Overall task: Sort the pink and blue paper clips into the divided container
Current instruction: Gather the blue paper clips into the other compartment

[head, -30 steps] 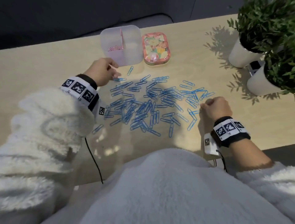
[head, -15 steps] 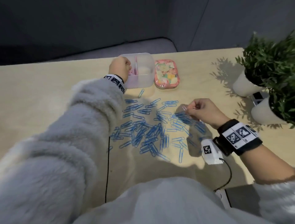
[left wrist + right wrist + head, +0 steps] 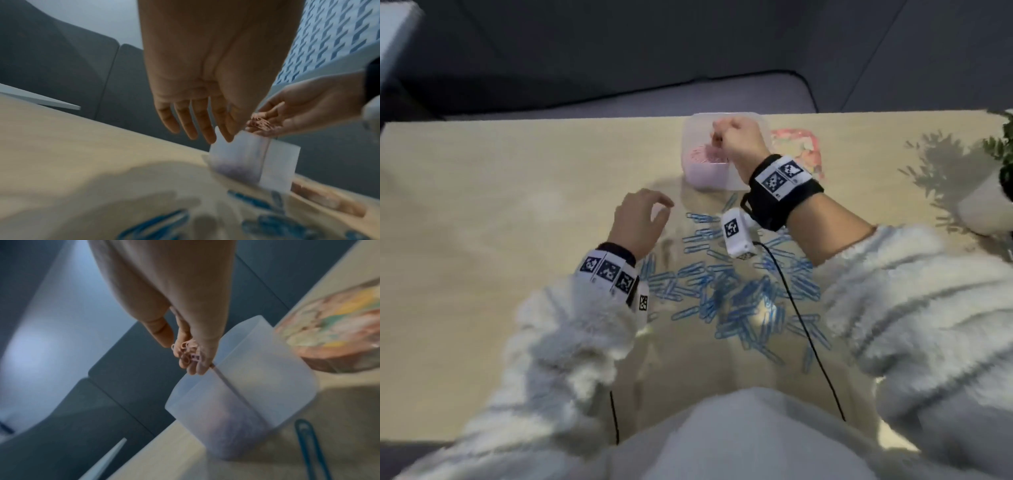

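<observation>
A translucent divided container stands at the table's far edge, with pink paper clips piled in its left compartment. My right hand hovers over that compartment, fingers curled round a small bunch of pink clips, also seen as pink clips in the left wrist view. My left hand hangs above the table left of the pile, fingers relaxed and holding nothing. Many blue paper clips lie spread on the table between my arms. The right compartment looks empty.
A pink patterned tin lies right of the container, partly behind my right wrist. A white plant pot stands at the right edge. Black sensor cables cross the blue clips. Bare wooden tabletop stretches to the left.
My left hand has pulled back from the container to the table beside the blue clips. My right hand has risen from the pile and moved over the container with pink clips.
</observation>
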A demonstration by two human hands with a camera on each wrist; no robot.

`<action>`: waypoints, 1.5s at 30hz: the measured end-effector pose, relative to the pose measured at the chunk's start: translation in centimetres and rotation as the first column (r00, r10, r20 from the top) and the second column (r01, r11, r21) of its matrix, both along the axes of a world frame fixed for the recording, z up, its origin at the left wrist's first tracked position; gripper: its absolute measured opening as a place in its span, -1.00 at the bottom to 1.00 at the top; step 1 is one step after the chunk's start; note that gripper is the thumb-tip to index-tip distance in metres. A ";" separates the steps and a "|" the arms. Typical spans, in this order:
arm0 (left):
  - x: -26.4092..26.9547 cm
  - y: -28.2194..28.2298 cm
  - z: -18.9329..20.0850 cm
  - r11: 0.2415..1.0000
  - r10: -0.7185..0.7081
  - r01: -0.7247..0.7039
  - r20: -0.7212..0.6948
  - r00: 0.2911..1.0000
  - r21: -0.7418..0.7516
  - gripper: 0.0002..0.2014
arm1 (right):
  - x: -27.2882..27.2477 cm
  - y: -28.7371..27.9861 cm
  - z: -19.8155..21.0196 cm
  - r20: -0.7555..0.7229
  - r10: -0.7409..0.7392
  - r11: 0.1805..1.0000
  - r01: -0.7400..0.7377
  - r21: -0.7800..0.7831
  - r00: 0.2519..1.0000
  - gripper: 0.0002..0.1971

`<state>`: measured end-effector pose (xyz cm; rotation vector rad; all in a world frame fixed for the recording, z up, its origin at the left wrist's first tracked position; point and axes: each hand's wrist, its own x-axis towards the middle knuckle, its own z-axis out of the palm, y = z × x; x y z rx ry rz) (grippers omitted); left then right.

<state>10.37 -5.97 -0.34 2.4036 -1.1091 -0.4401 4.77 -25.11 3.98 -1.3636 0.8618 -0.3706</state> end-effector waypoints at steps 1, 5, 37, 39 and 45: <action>-0.2 1.5 -0.6 0.999 -0.016 0.017 -0.038 0.999 0.044 -0.72 | 0.4 0.3 -0.2 -0.018 0.061 0.997 -0.062 -0.054 0.998 -0.78; -1.8 6.1 -2.1 0.963 -0.071 0.092 -0.094 0.993 0.254 -0.29 | 0.2 1.0 -1.0 -0.152 0.184 0.942 -0.219 -0.256 0.971 -0.60; -6.0 8.6 -3.7 0.997 0.025 -0.007 -0.254 0.967 0.072 -0.67 | -6.1 5.3 -8.7 -0.678 0.242 0.434 -0.703 -0.564 0.694 -0.75; -5.9 7.9 -3.8 0.998 -0.007 0.021 -0.242 0.970 0.058 -0.70 | -6.5 6.8 -8.7 -0.662 0.340 0.355 -0.743 -0.567 0.668 -0.73; -6.6 6.6 -4.1 0.998 -0.009 0.016 -0.124 0.992 0.058 -0.56 | -8.9 9.6 -8.3 -0.763 0.391 0.104 -0.849 -0.518 0.514 -0.38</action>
